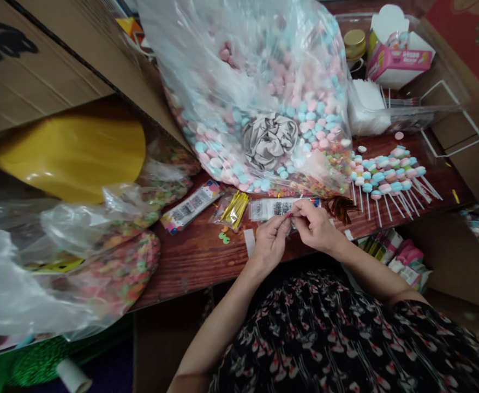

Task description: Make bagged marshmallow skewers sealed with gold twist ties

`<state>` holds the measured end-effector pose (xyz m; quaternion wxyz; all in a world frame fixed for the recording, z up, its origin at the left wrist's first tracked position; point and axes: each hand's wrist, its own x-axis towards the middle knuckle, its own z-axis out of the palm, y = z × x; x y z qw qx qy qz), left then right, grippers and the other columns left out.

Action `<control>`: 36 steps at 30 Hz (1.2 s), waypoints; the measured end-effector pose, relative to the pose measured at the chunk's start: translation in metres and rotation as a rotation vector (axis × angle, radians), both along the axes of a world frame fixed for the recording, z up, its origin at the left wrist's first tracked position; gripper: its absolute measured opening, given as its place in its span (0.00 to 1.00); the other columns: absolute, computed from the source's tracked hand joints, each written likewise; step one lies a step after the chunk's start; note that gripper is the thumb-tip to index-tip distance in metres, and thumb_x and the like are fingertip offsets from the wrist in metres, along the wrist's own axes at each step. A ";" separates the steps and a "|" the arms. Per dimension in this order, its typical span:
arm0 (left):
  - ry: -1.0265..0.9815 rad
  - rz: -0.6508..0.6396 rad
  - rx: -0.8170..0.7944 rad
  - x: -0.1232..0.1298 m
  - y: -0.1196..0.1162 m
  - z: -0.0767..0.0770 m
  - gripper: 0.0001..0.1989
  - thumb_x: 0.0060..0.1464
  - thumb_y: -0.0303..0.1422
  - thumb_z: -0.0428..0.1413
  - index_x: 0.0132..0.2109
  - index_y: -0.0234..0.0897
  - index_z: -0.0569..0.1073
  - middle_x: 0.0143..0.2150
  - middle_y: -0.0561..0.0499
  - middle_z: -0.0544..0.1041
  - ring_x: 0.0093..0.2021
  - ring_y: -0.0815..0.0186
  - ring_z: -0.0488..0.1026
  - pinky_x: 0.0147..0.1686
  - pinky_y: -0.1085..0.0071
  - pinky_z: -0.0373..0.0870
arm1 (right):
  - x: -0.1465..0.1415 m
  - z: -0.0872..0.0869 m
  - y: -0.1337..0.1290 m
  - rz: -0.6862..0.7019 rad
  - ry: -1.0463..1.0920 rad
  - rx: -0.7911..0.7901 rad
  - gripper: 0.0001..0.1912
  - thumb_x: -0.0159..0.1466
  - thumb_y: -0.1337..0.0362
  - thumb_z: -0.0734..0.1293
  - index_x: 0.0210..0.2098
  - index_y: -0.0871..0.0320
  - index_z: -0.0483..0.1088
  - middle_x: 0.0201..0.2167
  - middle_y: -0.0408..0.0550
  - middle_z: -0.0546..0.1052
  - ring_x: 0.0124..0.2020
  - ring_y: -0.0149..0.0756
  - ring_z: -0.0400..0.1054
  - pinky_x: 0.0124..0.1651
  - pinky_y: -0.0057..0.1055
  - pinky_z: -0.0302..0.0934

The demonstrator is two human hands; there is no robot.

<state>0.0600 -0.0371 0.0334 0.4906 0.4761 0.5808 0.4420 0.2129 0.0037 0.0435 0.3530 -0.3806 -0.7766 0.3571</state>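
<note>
Fingertip to fingertip, my left hand point(270, 240) and my right hand point(315, 226) meet over the table's front edge, both closed in a pinch. A tiny dark red spot shows between them; what they hold is too small to name. Just behind them lies a white printed packet point(270, 208), partly covered by my right hand. To its left is a small clear bag of yellow twist ties point(236, 210), with a few green and orange candy pieces point(224, 237) in front. Candy skewers point(387, 173) on white sticks lie in a pile to the right.
A big clear bag of pink, blue and white candies point(317, 117) fills the back, a grey scrunchie point(271, 141) on it. Bags of gummy candy point(117, 273) and a cardboard box point(39, 71) crowd the left. A clear plastic bin point(444, 103) stands at the back right.
</note>
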 end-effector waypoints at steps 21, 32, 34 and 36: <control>-0.192 0.134 -0.225 0.003 0.001 -0.010 0.20 0.49 0.50 0.61 0.35 0.36 0.77 0.23 0.56 0.70 0.20 0.74 0.66 0.19 0.78 0.63 | 0.017 -0.018 -0.006 -0.028 0.219 -0.396 0.07 0.61 0.64 0.66 0.28 0.59 0.73 0.23 0.40 0.73 0.25 0.28 0.64 0.31 0.25 0.58; -0.274 -0.017 -0.245 0.007 -0.009 -0.016 0.20 0.51 0.51 0.60 0.32 0.35 0.73 0.24 0.57 0.65 0.22 0.75 0.65 0.22 0.78 0.66 | 0.014 -0.014 0.005 0.128 -0.062 0.053 0.09 0.64 0.69 0.61 0.32 0.57 0.72 0.28 0.46 0.73 0.31 0.32 0.66 0.37 0.29 0.59; -0.230 -0.008 -0.247 0.006 -0.010 -0.016 0.21 0.52 0.52 0.58 0.30 0.36 0.71 0.23 0.57 0.65 0.21 0.74 0.67 0.20 0.78 0.64 | 0.015 -0.013 0.007 0.151 -0.083 0.044 0.10 0.65 0.68 0.61 0.31 0.58 0.72 0.27 0.45 0.72 0.30 0.31 0.65 0.36 0.28 0.58; -0.182 -0.004 -0.224 0.006 -0.010 -0.017 0.22 0.53 0.52 0.57 0.29 0.36 0.70 0.22 0.56 0.65 0.21 0.73 0.67 0.20 0.77 0.63 | 0.015 -0.012 0.007 0.152 -0.042 0.002 0.09 0.65 0.68 0.62 0.31 0.58 0.72 0.27 0.45 0.72 0.29 0.30 0.64 0.35 0.27 0.57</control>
